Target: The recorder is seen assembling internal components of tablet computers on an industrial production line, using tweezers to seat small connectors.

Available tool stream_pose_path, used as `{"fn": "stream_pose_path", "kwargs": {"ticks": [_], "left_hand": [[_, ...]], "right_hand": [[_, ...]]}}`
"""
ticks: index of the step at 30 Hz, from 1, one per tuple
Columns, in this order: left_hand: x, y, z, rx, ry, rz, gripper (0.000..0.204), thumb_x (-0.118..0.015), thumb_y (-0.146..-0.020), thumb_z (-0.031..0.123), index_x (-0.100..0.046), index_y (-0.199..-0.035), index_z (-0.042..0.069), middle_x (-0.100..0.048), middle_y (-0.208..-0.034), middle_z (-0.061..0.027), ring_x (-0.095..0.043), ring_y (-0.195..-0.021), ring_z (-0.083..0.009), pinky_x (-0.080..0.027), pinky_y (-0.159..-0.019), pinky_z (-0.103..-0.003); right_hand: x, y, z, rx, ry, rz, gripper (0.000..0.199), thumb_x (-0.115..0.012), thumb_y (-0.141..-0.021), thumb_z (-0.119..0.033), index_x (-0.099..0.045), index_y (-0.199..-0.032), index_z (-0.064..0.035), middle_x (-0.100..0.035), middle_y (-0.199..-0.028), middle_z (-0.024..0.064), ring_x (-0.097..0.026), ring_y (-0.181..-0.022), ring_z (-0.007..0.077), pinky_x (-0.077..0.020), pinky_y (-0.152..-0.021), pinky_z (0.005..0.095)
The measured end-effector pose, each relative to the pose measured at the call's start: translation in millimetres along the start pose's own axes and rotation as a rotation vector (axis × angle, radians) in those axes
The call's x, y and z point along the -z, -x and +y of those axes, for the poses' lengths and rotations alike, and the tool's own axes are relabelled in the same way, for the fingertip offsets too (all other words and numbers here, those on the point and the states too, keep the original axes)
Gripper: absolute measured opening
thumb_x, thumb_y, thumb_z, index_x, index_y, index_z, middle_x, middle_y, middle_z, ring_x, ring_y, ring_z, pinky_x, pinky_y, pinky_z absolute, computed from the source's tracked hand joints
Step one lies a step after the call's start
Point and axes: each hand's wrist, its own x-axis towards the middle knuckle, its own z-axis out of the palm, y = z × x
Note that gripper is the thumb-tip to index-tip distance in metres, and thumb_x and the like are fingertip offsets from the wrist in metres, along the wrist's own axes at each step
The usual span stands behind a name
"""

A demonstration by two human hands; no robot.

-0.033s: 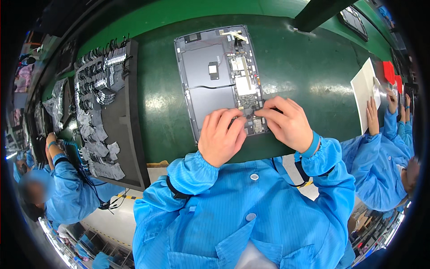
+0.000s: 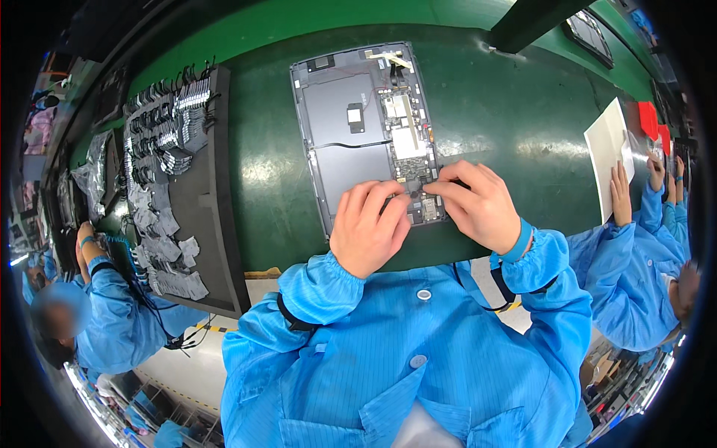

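A thin grey tablet-like device point(image 2: 351, 166) lies with its inside exposed on the green bench, its circuit board point(image 2: 409, 142) running along the right side. Over its near end my left hand point(image 2: 371, 228) is closed, thumb and forefinger pinched beside a small dark part of the board. Opposite it, my right hand point(image 2: 482, 207) is also closed in a pinch, fingertips at the board's right edge. Whatever sits between the fingertips is too small and covered to make out. A black cable point(image 2: 351, 144) crosses the device's middle, and a pale tape strip point(image 2: 390, 58) sits near its far end.
Left of the device stands a dark tray point(image 2: 198, 216) with rows of small grey parts trailing black leads. At the right, another person's hand point(image 2: 621, 194) rests by a white sheet point(image 2: 606, 153). A dark post point(image 2: 526, 30) rises from the bench's far side.
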Motion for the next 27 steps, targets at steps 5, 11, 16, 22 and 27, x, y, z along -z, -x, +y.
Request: {"fn": "stream_pose_path", "kwargs": {"ticks": [5, 11, 16, 22, 27], "left_hand": [[0, -1, -3, -0.007, 0.013, -0.002, 0.023, -0.069, -0.068, 0.000, -0.064, -0.089, 0.008, -0.063, -0.101, -0.0036, -0.060, -0.093, -0.0264, -0.048, -0.078, -0.038], [6, -2, -3, -0.012, 0.017, -0.010, 0.022, -0.069, -0.069, -0.002, -0.066, -0.089, 0.007, -0.063, -0.101, -0.0052, -0.060, -0.093, -0.0262, -0.048, -0.077, -0.038], [57, 9, -9, 0.077, 0.133, 0.162, 0.021, -0.070, -0.073, -0.006, -0.070, -0.092, 0.005, -0.064, -0.091, -0.0094, -0.063, -0.083, -0.0256, -0.050, -0.074, -0.034], [160, 51, -88, 0.676, -0.281, 0.290, 0.014, -0.070, -0.080, 0.001, -0.068, -0.094, 0.000, -0.067, -0.086, -0.0110, -0.065, -0.070, -0.0188, -0.052, -0.066, -0.029], [207, 108, -114, 0.918, -0.652, 0.065, 0.035, -0.077, -0.072, 0.003, -0.067, -0.106, 0.004, -0.066, -0.091, -0.0133, -0.065, -0.084, -0.0310, -0.052, -0.075, -0.040]], "right_hand": [[-2, -2, -3, 0.073, 0.125, -0.067, 0.028, -0.067, -0.069, 0.002, -0.070, -0.094, -0.0090, -0.059, -0.090, 0.0030, -0.060, -0.078, 0.0214, -0.0432, -0.065, 0.0338], [2, -10, -4, 0.004, 0.005, -0.092, 0.026, -0.066, -0.071, 0.004, -0.070, -0.093, -0.0081, -0.059, -0.090, 0.0051, -0.061, -0.082, 0.0236, -0.0477, -0.071, 0.0339], [2, 3, 4, -0.306, -0.310, 0.267, 0.019, -0.064, -0.080, 0.007, -0.067, -0.097, -0.0010, -0.063, -0.097, 0.0108, -0.066, -0.085, 0.0215, -0.0541, -0.075, 0.0296], [-13, 23, 19, -0.423, -0.214, 0.258, 0.015, -0.062, -0.084, 0.005, -0.065, -0.098, 0.0004, -0.062, -0.094, 0.0102, -0.061, -0.077, 0.0183, -0.0495, -0.070, 0.0267], [-16, 19, 15, -0.407, -0.223, 0.254, 0.015, -0.062, -0.084, 0.005, -0.065, -0.098, 0.0002, -0.061, -0.095, 0.0105, -0.061, -0.078, 0.0192, -0.0493, -0.071, 0.0275]]}}
